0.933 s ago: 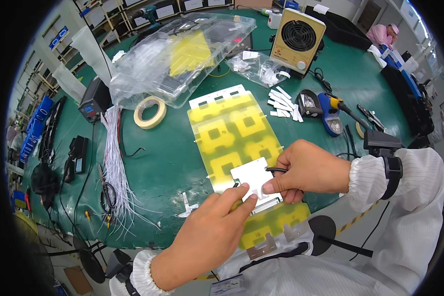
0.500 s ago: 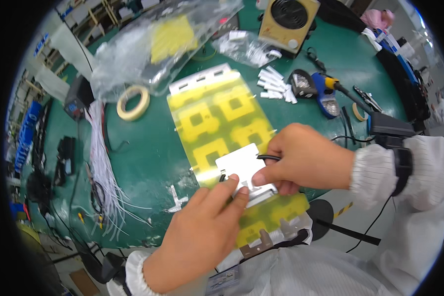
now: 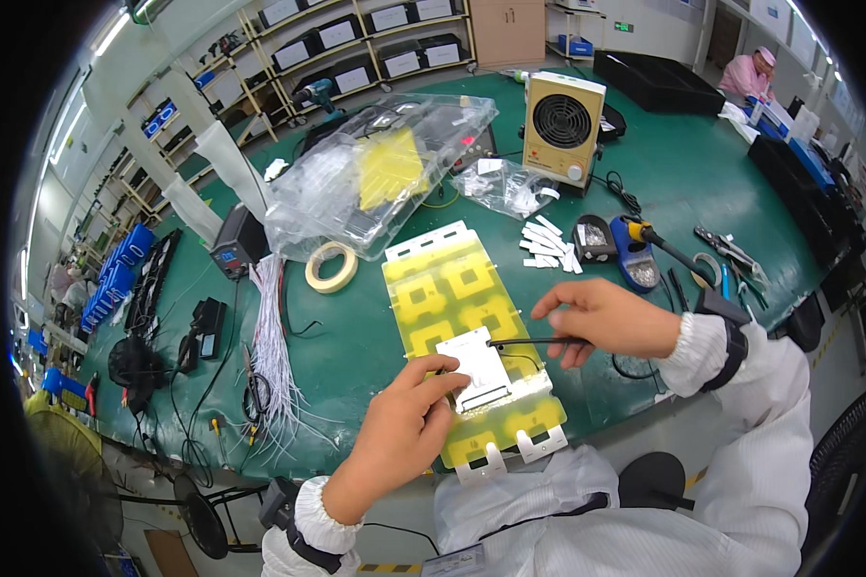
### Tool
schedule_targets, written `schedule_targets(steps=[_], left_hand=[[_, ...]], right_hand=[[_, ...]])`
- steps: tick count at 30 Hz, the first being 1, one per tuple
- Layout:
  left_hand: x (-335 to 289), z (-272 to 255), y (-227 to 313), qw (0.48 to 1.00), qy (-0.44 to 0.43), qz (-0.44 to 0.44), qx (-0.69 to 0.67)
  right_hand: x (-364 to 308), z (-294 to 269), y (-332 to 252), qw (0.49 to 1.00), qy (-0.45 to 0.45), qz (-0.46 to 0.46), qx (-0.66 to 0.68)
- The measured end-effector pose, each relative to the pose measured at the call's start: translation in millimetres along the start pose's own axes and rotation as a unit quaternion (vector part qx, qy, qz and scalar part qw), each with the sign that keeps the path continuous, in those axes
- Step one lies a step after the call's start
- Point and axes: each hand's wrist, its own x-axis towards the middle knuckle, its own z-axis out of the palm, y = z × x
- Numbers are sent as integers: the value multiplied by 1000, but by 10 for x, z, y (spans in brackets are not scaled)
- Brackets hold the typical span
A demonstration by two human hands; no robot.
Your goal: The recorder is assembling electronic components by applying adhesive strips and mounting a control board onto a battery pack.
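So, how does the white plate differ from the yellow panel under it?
Size: the white plate is much smaller; the yellow panel extends past its far and near ends.
Look: the plate's face is mostly plain; the panel has repeated square shapes.
Contact: the left hand touches the plate; the panel lies beneath it.
Shared: both look flat.

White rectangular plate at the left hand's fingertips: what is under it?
A long yellow panel with dark square patches lies under the white rectangular plate, showing past its edges; the stretch directly beneath is covered and cannot be seen.
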Motion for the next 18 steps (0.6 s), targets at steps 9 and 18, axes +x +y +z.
schedule_targets(steps=[9, 18], left_hand=[[-94, 82, -7, 994, 98, -23, 39], [-517, 215, -444, 943, 328, -40, -29]], right_hand=[[-28, -144, 547, 946, -142, -279, -79], [37, 274, 401, 796, -55, -497, -339]])
